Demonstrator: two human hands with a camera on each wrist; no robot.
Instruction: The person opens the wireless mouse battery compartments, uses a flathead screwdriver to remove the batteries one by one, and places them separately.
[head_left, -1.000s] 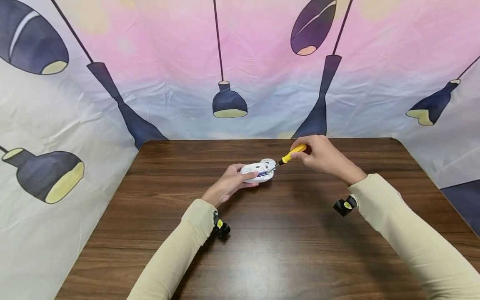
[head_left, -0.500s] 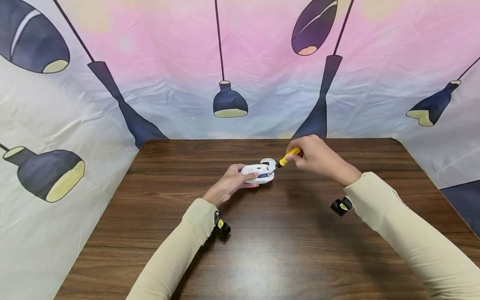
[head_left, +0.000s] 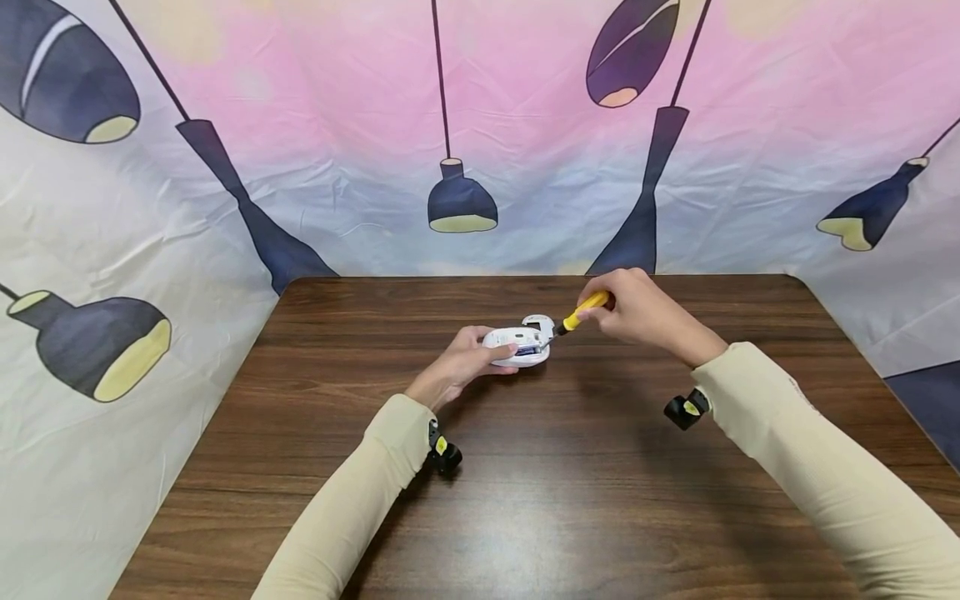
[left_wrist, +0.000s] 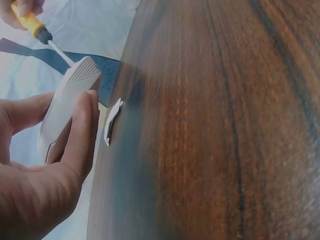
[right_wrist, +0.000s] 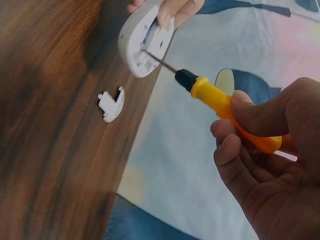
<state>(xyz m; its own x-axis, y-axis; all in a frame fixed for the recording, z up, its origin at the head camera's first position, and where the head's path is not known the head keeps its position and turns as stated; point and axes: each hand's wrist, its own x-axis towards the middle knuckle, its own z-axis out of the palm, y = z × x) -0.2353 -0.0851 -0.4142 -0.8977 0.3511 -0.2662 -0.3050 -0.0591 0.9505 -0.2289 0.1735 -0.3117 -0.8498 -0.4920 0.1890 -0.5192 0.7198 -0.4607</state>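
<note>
My left hand (head_left: 463, 360) grips a white computer mouse (head_left: 510, 338), its underside turned up and its battery bay uncovered. A dark blue battery (head_left: 527, 351) shows in the bay beside my thumb. With thumb and fingers my right hand (head_left: 633, 308) pinches a yellow screwdriver (head_left: 585, 312) with a black collar. In the right wrist view the metal shaft (right_wrist: 162, 63) slants down, its tip at the bay near the battery's end. The left wrist view shows the mouse (left_wrist: 67, 107) held between thumb and fingers, clear of the table.
A small white battery cover (right_wrist: 112, 104) lies on the brown wooden table (head_left: 480, 467), just beyond the mouse. A patterned cloth backdrop (head_left: 375, 150) with printed lamps hangs behind the table's far edge. Small black cameras (head_left: 684, 410) sit on both wrists.
The right hand and screwdriver shifted left and lower toward the mouse, then slightly back right. The tip stays at the battery bay. The left hand and mouse hold nearly still.
</note>
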